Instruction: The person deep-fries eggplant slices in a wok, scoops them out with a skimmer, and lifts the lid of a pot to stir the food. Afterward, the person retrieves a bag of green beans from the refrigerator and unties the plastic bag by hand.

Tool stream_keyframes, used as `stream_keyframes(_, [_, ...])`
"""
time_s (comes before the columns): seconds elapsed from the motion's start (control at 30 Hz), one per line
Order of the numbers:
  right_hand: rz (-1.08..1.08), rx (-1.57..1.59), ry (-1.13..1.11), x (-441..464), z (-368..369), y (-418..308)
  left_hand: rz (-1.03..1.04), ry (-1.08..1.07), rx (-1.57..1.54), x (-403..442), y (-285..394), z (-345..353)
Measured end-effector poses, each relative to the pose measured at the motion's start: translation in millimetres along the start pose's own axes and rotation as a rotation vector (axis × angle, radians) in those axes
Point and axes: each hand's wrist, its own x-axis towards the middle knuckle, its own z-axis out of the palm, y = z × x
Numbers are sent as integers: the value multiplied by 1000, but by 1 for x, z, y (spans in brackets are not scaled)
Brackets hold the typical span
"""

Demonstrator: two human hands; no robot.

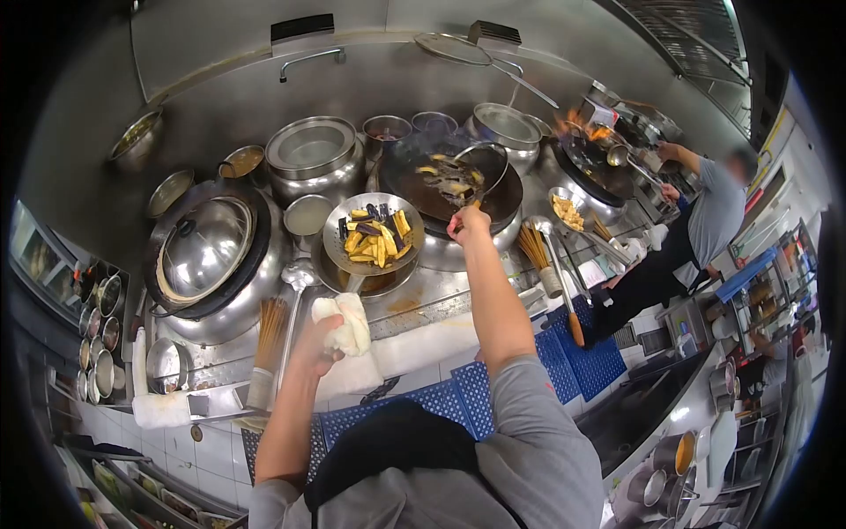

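White cloth (344, 324), one, fills left hand (315, 344) near one strainer (335, 245).

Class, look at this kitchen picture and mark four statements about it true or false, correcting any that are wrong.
1. The left hand holds a white cloth. True.
2. The right hand is empty. False: it grips a round-headed utensil reaching into the middle wok.
3. Purple-and-yellow pieces lie in the perforated strainer. True.
4. Flames rise from the middle wok. False: they rise at the right-hand wok, near another person.
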Motion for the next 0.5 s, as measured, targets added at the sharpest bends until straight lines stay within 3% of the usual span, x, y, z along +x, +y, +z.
stream_keyframes(0.23, [292, 247, -324, 28, -44, -16, -3, 25, 38, 0, -3, -6])
stream_keyframes(0.5, [385, 451, -367, -22, -63, -38, 2, -5, 39, -3, 3, -3])
